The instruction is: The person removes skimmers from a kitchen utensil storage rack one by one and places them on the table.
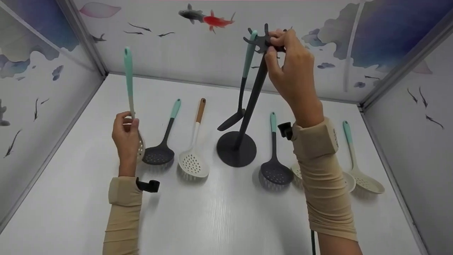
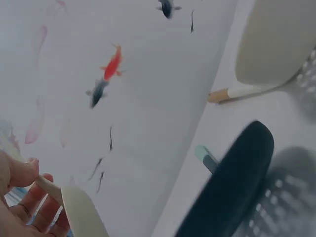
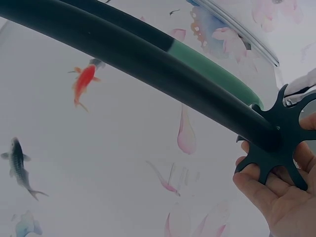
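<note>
My left hand (image 1: 125, 138) pinches the pale stem of a skimmer (image 1: 128, 76) between thumb and fingers. Its mint handle points up, and its white perforated head (image 1: 141, 147) is partly hidden behind the hand. In the left wrist view the fingers (image 2: 37, 197) lie around that stem, just above the pale head (image 2: 81, 212). With my right hand (image 1: 295, 67) I grip the hooked top (image 1: 262, 42) of a black utensil stand (image 1: 236, 152). From one hook hangs a utensil with a mint handle (image 1: 249, 56) and a black head (image 1: 230, 121), seen side-on.
On the white table lie a black skimmer (image 1: 159, 155), a white one with a brown handle (image 1: 193, 164), another black one (image 1: 276, 172) and a cream one (image 1: 368, 182). Pale heads (image 1: 349, 181) show partly behind my right forearm. Printed walls (image 1: 152, 53) enclose the table's back and sides.
</note>
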### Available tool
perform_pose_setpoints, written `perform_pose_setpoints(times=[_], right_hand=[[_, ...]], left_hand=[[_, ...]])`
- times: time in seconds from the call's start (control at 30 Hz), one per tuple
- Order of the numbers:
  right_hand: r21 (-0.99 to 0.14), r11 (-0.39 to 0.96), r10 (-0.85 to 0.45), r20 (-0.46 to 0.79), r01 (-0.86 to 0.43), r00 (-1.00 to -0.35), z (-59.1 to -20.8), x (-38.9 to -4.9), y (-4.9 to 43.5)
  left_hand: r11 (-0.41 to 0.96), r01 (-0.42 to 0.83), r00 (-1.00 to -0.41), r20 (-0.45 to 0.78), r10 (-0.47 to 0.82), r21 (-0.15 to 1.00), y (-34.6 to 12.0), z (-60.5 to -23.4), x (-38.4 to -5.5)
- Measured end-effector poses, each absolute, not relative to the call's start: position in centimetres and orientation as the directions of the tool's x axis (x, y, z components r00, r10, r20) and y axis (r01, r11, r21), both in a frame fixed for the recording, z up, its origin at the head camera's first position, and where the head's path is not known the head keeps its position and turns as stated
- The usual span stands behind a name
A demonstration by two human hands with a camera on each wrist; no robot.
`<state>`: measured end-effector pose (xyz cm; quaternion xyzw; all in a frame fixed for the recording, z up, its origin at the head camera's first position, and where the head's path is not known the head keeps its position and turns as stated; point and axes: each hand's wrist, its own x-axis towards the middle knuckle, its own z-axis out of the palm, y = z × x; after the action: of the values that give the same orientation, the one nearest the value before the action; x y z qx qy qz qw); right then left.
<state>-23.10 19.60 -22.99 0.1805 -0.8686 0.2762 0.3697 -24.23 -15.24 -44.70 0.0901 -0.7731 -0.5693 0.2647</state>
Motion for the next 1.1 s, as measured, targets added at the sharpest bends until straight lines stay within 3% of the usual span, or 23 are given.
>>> perform_pose_setpoints(times=[0.23, 0.37, 0.7, 0.9, 1.1], right_hand=[[-0.344, 0.779, -0.117, 0.742, -0.525, -0.66, -23.0, -23.1, 19.6], [-0.331, 0.782, -0.128, 0.744, -0.528, -0.656, -23.0, -23.0, 19.6], [-0.309, 0.789, -0.145, 0.746, -0.531, -0.65, -22.9, -22.9, 19.8], [-0.311, 0.788, -0.148, 0.743, -0.532, -0.653, -23.0, -23.0, 19.8], [-0.321, 0.785, -0.14, 0.741, -0.53, -0.656, -23.0, -23.0, 19.7]], left_hand=[[0.264, 0.058, -0.776, 0.21, -0.595, 0.963, -17.6, -47.5, -24.8], [0.278, 0.004, -0.772, 0.18, -0.61, 0.961, -18.2, -48.7, -25.2], [0.323, -0.082, -0.866, 0.093, -0.491, 0.943, -18.2, -50.6, -26.0], [0.558, -0.262, -0.907, -0.004, -0.42, 0.787, -18.4, -52.2, -25.8], [0.657, -0.31, -0.936, -0.101, -0.337, 0.688, -18.2, -51.9, -26.3]])
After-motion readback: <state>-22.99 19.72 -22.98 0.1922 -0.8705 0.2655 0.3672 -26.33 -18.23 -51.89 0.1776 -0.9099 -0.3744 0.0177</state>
